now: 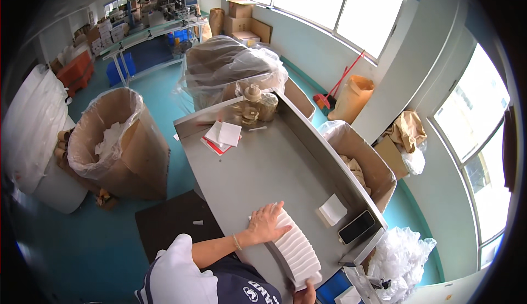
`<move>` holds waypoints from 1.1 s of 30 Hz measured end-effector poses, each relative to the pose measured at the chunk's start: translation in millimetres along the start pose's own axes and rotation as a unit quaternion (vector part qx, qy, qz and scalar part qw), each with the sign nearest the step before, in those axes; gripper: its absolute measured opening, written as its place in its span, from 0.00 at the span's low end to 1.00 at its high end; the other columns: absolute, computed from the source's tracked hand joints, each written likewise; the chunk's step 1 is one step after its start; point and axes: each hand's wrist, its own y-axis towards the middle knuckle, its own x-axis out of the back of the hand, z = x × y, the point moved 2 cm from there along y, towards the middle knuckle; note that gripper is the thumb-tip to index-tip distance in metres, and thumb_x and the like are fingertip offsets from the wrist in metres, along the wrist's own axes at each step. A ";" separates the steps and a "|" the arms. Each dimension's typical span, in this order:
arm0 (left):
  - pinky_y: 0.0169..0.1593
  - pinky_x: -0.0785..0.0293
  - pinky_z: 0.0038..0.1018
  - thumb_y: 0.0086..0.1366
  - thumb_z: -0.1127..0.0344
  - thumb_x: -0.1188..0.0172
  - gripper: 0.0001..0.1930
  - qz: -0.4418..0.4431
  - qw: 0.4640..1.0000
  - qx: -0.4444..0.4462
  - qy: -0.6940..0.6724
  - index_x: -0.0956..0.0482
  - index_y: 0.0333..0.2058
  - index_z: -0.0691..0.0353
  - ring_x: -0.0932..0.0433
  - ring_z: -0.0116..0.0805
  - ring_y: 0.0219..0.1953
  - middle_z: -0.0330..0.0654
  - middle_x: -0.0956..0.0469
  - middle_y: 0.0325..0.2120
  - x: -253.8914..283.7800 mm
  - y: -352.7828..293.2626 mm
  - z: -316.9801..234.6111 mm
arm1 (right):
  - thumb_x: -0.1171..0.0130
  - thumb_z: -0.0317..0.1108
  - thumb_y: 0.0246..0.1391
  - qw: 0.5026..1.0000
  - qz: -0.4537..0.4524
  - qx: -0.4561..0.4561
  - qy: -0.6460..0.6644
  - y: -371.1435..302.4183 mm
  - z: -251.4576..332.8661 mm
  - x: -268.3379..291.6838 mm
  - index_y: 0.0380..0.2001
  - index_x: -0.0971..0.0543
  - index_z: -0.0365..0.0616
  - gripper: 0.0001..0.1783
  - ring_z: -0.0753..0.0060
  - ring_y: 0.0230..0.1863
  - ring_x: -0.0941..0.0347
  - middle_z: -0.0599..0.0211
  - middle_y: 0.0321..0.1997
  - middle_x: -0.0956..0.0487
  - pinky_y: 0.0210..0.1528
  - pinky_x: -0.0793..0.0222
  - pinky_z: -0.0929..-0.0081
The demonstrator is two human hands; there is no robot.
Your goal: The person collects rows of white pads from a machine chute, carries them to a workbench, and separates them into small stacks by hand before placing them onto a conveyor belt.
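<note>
- Left hand (267, 223) lies flat, fingers spread and released, pressing on the far end of a fanned stack of white sheets (296, 246); not gripping it.
- Right hand (305, 294) shows only partly at the bottom edge, at the near end of the stack; fingers appear curled around that end, touching it.
- Stack lies on the near end of a grey metal table (258, 167), running diagonally between both hands.
- Just right of the stack: a small white pad (332, 209), then a dark phone (357, 227) by the table's raised right edge.
- Far end of the table: loose white and red papers (222, 135) and brown tape rolls (253, 105).
- Left of the table, a big cardboard bin with plastic liner (118, 139) on the teal floor; another open box (365, 164) sits right of the table.
</note>
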 end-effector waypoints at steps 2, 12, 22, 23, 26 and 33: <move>0.59 0.40 0.52 0.59 0.33 0.46 0.46 0.013 1.000 0.001 -0.008 0.46 0.66 0.60 0.34 0.57 0.59 0.59 0.36 0.58 2.0 1.5 -3.1 | 0.51 0.45 0.66 0.999 -0.024 0.041 -0.018 15.5 -16.4 45.1 0.58 0.32 0.40 0.24 0.63 0.52 0.27 0.59 0.55 0.26 0.48 0.28 0.71; 0.60 0.41 0.53 0.58 0.32 0.46 0.48 0.033 0.998 -0.047 -0.020 0.48 0.66 0.60 0.37 0.58 0.61 0.60 0.38 0.59 -10.8 -5.2 -12.5 | 0.50 0.47 0.66 0.920 -0.117 0.204 -0.314 11.8 9.7 -32.1 0.51 0.30 0.37 0.23 0.69 0.45 0.26 0.59 0.49 0.24 0.48 0.29 0.69; 0.56 0.34 0.50 0.57 0.34 0.43 0.47 -0.031 0.997 -0.065 0.017 0.44 0.64 0.63 0.31 0.55 0.56 0.57 0.33 0.54 -6.4 -3.8 -4.7 | 0.46 0.35 0.62 0.986 -0.116 0.116 -0.012 8.1 -13.7 31.2 0.52 0.30 0.37 0.18 0.67 0.40 0.23 0.61 0.43 0.22 0.37 0.26 0.73; 0.56 0.34 0.50 0.57 0.34 0.43 0.47 -0.028 0.997 -0.071 0.013 0.44 0.64 0.63 0.31 0.55 0.56 0.57 0.33 0.54 -7.8 -3.2 -9.8 | 0.45 0.38 0.62 0.976 -0.157 0.141 0.061 21.1 -21.4 68.8 0.51 0.30 0.38 0.19 0.68 0.38 0.23 0.61 0.42 0.22 0.33 0.26 0.76; 0.56 0.33 0.48 0.58 0.32 0.45 0.48 0.008 0.997 -0.082 -0.010 0.45 0.65 0.64 0.31 0.57 0.55 0.59 0.34 0.54 -6.8 -6.8 -10.3 | 0.47 0.45 0.63 0.974 -0.168 0.086 0.122 17.4 -4.8 44.1 0.49 0.28 0.38 0.21 0.67 0.43 0.25 0.61 0.41 0.23 0.43 0.27 0.70; 0.59 0.35 0.47 0.57 0.29 0.47 0.51 0.055 0.995 -0.081 -0.021 0.48 0.66 0.63 0.32 0.60 0.57 0.61 0.37 0.58 -12.4 -9.9 -19.3 | 0.49 0.44 0.65 0.983 -0.099 0.131 -0.076 11.9 6.2 -33.7 0.54 0.29 0.38 0.22 0.67 0.48 0.27 0.62 0.50 0.24 0.51 0.31 0.70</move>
